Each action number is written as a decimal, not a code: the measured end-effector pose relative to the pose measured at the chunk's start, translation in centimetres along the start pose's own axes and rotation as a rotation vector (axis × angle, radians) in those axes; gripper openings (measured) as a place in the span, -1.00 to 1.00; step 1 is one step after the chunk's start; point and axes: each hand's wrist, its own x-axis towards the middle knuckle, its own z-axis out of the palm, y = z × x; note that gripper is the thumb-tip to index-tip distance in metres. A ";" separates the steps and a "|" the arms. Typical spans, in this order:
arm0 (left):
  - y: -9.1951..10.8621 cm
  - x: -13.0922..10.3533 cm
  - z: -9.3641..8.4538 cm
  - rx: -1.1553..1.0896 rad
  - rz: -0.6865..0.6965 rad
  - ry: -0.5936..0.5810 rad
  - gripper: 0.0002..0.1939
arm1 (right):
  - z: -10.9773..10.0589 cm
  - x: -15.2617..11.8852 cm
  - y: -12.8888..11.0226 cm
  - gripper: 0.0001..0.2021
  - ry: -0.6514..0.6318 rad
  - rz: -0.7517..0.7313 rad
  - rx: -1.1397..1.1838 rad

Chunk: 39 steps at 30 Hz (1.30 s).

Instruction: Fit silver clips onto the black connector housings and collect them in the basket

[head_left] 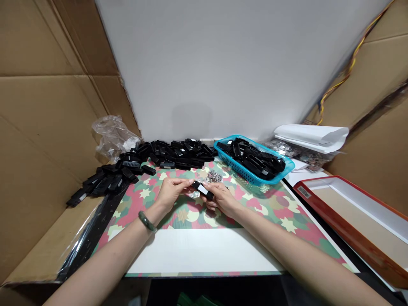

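Slanting between left fingers [182, 185] and right fingers [215, 187], the black piece [202, 190] is gripped by both.

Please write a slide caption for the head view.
Two hands hold a black piece; a filled blue basket stands beyond.

Plain grey-white wall [223, 63], faint shadow [191, 117] low on it, brown cardboard [41, 127] on both sides, star-patterned tabletop [267, 214]

One slim black, white-labelled piece [203, 190] is held aslant, labelled face upward.
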 end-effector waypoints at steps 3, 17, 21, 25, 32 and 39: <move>-0.2 0.1 -0.1 -0.004 -0.001 0.016 -0.65 | -0.1 0.3 0.2 -0.53 0.013 0.000 0.009; 0.9 0.2 -1.0 -0.065 -0.221 -0.342 -0.64 | -1.5 -0.1 -1.9 -0.61 0.021 -0.509 -0.590; 1.4 0.2 -1.3 -0.151 -0.248 -0.362 -0.52 | -2.4 0.4 -1.8 -0.60 0.103 -0.692 -0.830; 1.9 0.8 -2.0 -0.165 -0.107 -0.214 -0.38 | -4.4 1.4 -1.5 -0.81 0.136 -0.719 -1.244; 1.4 1.3 -2.2 -0.087 -0.002 -0.028 -0.54 | -4.9 2.1 -0.6 -0.92 0.066 -0.662 -1.603; 0.9 1.3 -2.2 0.051 0.041 -0.058 -0.56 | -4.0 1.7 -1.0 -0.82 0.110 -0.741 -1.595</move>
